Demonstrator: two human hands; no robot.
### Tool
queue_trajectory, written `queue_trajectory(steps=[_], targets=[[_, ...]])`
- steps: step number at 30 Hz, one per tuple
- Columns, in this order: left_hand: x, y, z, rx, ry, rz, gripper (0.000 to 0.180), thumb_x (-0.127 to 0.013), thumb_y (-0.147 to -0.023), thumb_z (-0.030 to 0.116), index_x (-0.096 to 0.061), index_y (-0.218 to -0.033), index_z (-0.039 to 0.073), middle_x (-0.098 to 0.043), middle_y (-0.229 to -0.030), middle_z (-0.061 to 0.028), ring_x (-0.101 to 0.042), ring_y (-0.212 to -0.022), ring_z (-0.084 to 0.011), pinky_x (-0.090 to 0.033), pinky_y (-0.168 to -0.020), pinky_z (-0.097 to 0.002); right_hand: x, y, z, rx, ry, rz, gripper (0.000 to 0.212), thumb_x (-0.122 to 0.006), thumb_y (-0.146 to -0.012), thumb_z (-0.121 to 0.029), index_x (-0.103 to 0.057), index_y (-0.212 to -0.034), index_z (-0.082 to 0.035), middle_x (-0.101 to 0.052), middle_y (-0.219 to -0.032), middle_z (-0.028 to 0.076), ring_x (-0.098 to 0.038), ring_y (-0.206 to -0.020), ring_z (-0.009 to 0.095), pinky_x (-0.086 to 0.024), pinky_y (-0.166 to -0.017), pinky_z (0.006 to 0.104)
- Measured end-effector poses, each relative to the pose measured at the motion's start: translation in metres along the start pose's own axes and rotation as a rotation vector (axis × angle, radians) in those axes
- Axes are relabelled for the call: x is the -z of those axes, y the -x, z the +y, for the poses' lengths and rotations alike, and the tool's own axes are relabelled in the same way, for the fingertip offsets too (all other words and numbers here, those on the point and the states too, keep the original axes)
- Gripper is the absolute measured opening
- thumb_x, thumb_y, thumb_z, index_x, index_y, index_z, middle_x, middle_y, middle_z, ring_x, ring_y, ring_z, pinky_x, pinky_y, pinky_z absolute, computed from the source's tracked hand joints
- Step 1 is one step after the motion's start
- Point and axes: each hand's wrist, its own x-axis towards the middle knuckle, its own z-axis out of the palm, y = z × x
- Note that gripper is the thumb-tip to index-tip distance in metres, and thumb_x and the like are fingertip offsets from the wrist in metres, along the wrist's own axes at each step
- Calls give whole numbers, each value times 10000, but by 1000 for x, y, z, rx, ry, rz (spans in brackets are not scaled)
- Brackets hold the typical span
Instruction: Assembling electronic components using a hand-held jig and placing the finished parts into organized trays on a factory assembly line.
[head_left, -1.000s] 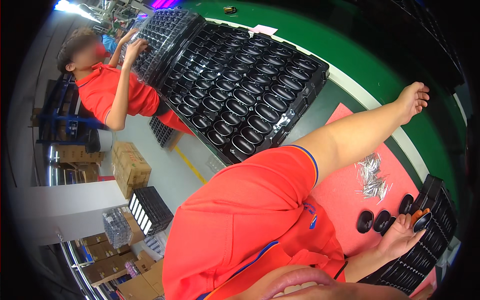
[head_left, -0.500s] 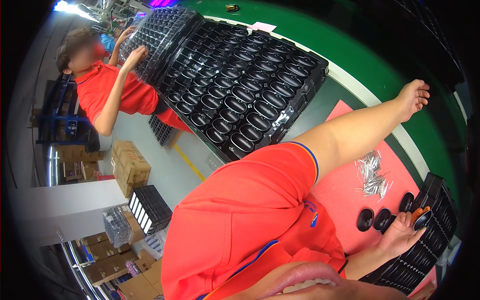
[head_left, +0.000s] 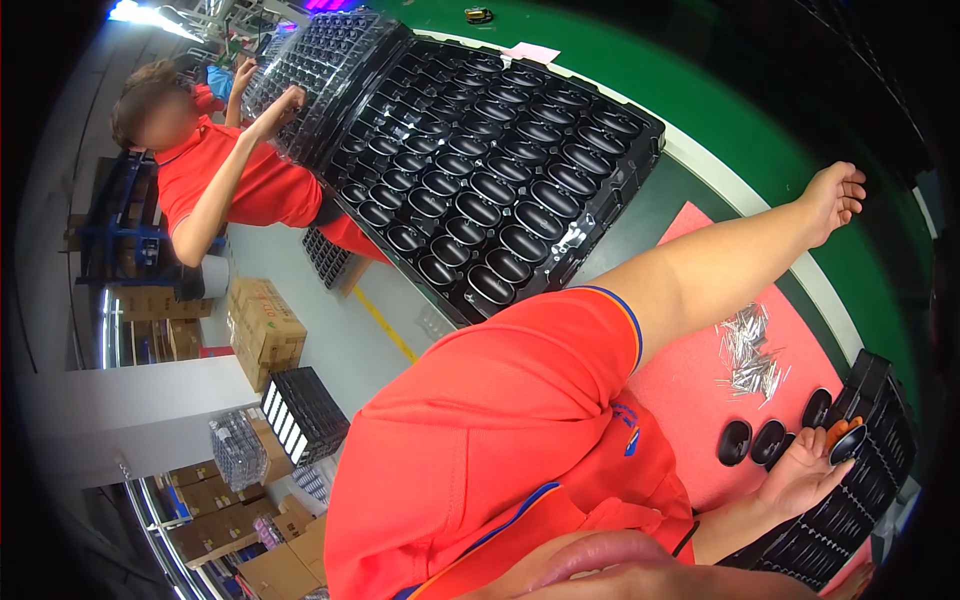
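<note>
So my right hand (head_left: pixel 800 472) has a small black oval shell with a pale rim (head_left: pixel 848 445) pinched in its fingers, down at the lower right of the head view. There's orange stuff right at the fingertips, looks like finger covers, but it's too small for me to swear to. Shell's up at the edge of a dark ribbed black plastic tray (head_left: pixel 820 520); can't tell if the two actually touch.

My left hand (head_left: pixel 838 205) is reached way out over the green counter (head_left: pixel 720 75), fingers loosely curled. The insides of the fingers are turned away from me, so no clue whether it's got anything.

Between the two hands I've got a flat pink mat (head_left: pixel 665 390), partly under my left arm. On it there's a messy heap of thin silvery pins (head_left: pixel 750 352), plus a few loose black oval pieces (head_left: pixel 735 442) just beside my right hand, a couple of them overlapping.

Further up sits a big black moulded tray (head_left: pixel 565 258) packed with rows of glossy black ovals (head_left: pixel 522 243). At its far end there's a stack of clear plastic trays (head_left: pixel 320 75), and a co-worker in a red shirt (head_left: pixel 240 180) has both hands up near it. Behind them, a brown cardboard box (head_left: pixel 265 325) stands on the grey floor (head_left: pixel 330 330).
</note>
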Motion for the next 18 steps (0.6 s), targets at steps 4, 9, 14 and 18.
queue_trajectory(steps=[4,9,14,18], targets=[[-2,-1,-1,5,8,15,264,-475,-857,335,-543,-942,95,-543,-764,-2,-497,-626,-111,-374,-542,-244,2,0,0,9,20,3,508,-433,-976,-253,-309,-1377,33,-528,-1201,142,-372,-706,119,-333,-706,254],[1,-1,-1,-4,10,13,242,-501,-844,334,-562,-917,112,-567,-785,-1,-525,-657,-113,-403,-569,-245,1,0,1,12,42,14,504,-437,-974,-248,-312,-1374,33,-528,-1197,139,-367,-706,119,-331,-704,254],[2,-3,-2,-8,12,11,242,-497,-846,333,-559,-922,112,-564,-787,0,-523,-653,-113,-399,-566,-247,-1,-1,2,20,62,31,503,-451,-968,-237,-316,-1370,34,-532,-1172,132,-365,-703,119,-331,-701,254],[1,-4,-3,0,24,0,244,-491,-849,330,-556,-927,108,-562,-784,-1,-520,-644,-115,-399,-565,-248,0,-1,2,23,36,55,498,-455,-966,-232,-323,-1367,34,-533,-1163,130,-364,-700,119,-333,-702,256]])
